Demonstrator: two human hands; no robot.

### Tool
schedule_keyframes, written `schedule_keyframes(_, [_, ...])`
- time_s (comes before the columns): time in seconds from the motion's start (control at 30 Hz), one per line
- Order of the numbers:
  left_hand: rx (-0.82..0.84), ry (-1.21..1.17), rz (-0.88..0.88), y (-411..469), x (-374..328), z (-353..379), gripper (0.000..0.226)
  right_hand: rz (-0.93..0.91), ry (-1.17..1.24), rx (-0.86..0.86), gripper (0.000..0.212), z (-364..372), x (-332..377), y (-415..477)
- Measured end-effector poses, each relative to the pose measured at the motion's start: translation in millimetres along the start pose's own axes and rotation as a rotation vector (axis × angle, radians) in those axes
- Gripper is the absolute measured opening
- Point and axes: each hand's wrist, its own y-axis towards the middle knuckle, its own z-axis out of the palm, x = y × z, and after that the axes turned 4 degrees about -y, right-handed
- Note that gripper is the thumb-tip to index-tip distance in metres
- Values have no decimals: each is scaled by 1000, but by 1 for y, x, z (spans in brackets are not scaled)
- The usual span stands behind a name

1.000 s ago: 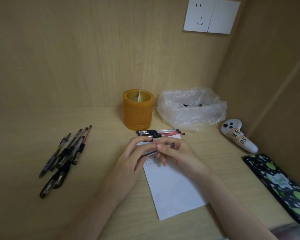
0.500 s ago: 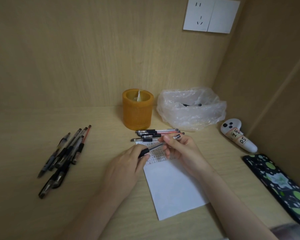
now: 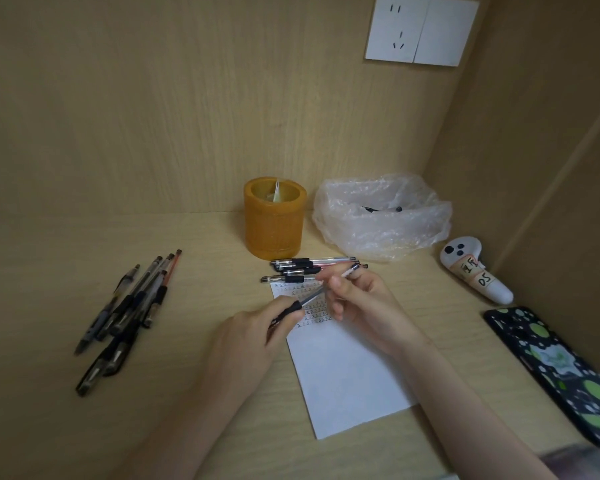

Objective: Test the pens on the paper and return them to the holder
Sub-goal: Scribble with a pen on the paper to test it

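Pen in hand: A person is holding one pen (image 3: pixel 314 294) slantwise between both hands, just above the top of the paper (image 3: pixel 343 372), where it can be brought down to write.
Left hand: The left hand (image 3: pixel 250 341) is curling its thumb and fingers round the pen's black lower end, gripping it firmly. This is probably a cap being worked off or on, though the view is not showing which.
Right hand: The right hand (image 3: pixel 364 306) is pinching the upper barrel between thumb and forefinger, with the other fingers loosely bent, apparently bracing the pen against the left hand's pull.
Paper: The white sheet is lying on the desk (image 3: pixel 49 271) under the hands. Rows of small scribbles are filling its top edge, and the rest is lying blank.
Row of pens (image 3: pixel 309 268): Several pens are lying side by side just beyond the sheet, close to the holder. They are likely being kept apart from the others, though which group has been tested is unclear.
Pile of pens (image 3: pixel 129 313): A loose bundle is lying well apart at the left.
Holder (image 3: pixel 274 220): The orange cup is standing upright behind the paper and showing no pens, so every return is judged still outstanding.
Elsewhere: A crumpled plastic bag (image 3: pixel 381 216) is sitting beside the holder.
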Motion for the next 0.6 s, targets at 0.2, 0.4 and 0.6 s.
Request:
schedule_keyframes(0.2, [53,-17,31,0,-2,3,45,135,5,89,16,12,0,-3])
schedule_keyframes(0.4, [134,12,-108,1,-2,1,48,24,228,-274,20,-7,14,1])
schedule_keyframes(0.6, [236,162,-145,0,-2,4,45,93,157,-332,41,-22,21,0])
